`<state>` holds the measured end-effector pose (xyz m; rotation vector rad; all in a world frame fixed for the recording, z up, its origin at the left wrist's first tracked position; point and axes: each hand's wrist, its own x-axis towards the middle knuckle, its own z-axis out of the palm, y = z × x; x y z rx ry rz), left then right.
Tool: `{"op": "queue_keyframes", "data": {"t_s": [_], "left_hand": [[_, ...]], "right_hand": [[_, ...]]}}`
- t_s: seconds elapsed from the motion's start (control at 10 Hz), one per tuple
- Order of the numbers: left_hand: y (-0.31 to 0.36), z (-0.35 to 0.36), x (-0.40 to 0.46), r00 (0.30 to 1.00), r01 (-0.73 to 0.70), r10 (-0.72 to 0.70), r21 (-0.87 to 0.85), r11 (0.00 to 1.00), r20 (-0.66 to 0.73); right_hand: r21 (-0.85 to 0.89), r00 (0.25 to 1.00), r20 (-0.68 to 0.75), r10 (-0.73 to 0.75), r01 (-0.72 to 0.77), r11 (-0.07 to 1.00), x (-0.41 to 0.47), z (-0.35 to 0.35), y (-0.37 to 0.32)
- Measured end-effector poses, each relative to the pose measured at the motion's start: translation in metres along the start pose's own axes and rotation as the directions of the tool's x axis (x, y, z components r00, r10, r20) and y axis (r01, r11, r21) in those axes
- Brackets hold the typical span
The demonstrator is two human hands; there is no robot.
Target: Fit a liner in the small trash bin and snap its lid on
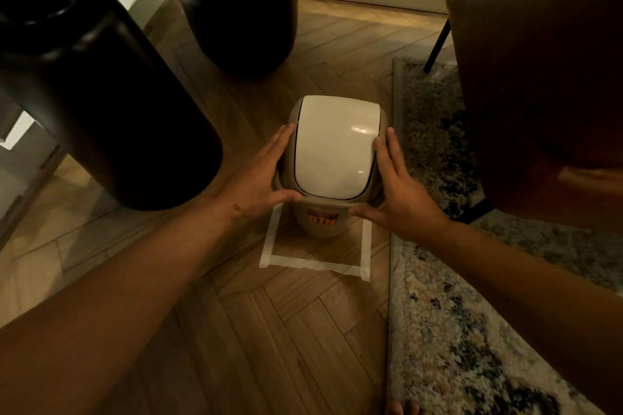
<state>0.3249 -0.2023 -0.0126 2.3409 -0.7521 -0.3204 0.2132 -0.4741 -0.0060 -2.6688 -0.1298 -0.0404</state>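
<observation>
Fingers (pixel 281 141) of the left hand (pixel 259 175) are lying straight along one side of the beige-and-white plastic swing-top lid (pixel 333 148). The right hand (pixel 401 192) is mirroring opposite, thumbs spreading under the front rim, nothing clenched. The small beige plastic trash bin (pixel 323 222) is standing on the wood floor, partly inside a white tape square (pixel 313 263). The liner isn't showing. Risk: uneven pressing is prob. seating one side only or tipping the bin, esp. w/ bunched liner underneath.

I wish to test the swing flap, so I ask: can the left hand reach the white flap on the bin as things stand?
Probably yes. The left hand rests with straight fingers on the beige lid frame, right beside the white flap, and nothing lies over the flap.
</observation>
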Motion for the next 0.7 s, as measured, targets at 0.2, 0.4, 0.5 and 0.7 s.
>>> {"op": "queue_keyframes", "data": {"t_s": [0.2, 0.4, 0.5, 0.7], "left_hand": [[-0.002, 0.001, 0.003, 1.0, -0.006, 0.006, 0.063, 0.998, 0.013], [0.006, -0.003, -0.001, 1.0, 0.009, -0.011, 0.084, 0.996, 0.024], [0.006, -0.001, -0.009, 0.999, 0.021, -0.024, 0.099, 0.995, 0.031], [0.043, -0.029, -0.038, 0.998, 0.063, -0.064, 0.109, 0.992, 0.005]], "right_hand": [[0.002, 1.0, 0.01, -0.005, 0.005, 1.0, 0.002, 0.0, 0.0], [-0.005, 1.0, -0.011, -0.002, 0.002, 1.0, 0.0, -0.012, -0.005], [-0.005, 0.999, 0.0, 0.033, -0.033, 0.999, -0.001, -0.016, -0.01], [-0.001, 1.0, -0.007, 0.003, -0.003, 1.0, -0.014, -0.043, -0.033]]}}
